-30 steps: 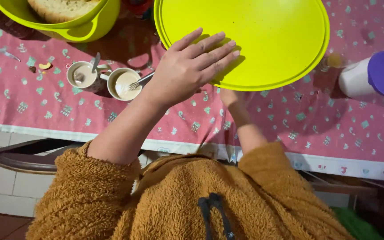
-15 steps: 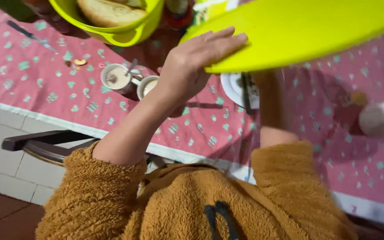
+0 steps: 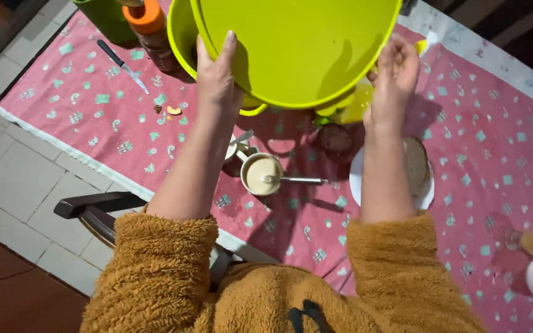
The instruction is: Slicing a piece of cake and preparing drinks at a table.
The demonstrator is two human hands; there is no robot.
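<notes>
While held up over the tabletop [image 3: 63,117], lime-green round lid [image 3: 297,49] gripped at both edges: left hand [image 3: 217,77] wrapped on its left rim, fingers pointing up and thumb behind; right hand [image 3: 396,77] pressed to its right rim, fingers spread along the edge. Both grips closed on the lid, so equally near to it. Lid tilted, broad face toward the camera, spanning side to side between the hands, hanging just in front of and partly over the lime-green bowl [image 3: 183,37], whose rim peeks out to the lid's left and below.

Below the lid, between the forearms: small cup of pale cream [image 3: 261,174] with a whisk-like utensil [image 3: 297,180] resting in it, and a second small cup [image 3: 234,148] just beside. Right of the cream cup, white plate [image 3: 356,179] bearing a slice of bread [image 3: 416,165], partly hidden by the right forearm. Left of the bowl, orange-capped bottle [image 3: 149,31], then a knife [image 3: 123,66] lying on the pink patterned cloth. Directly under the lid, some yellow item, too hidden to tell.
</notes>
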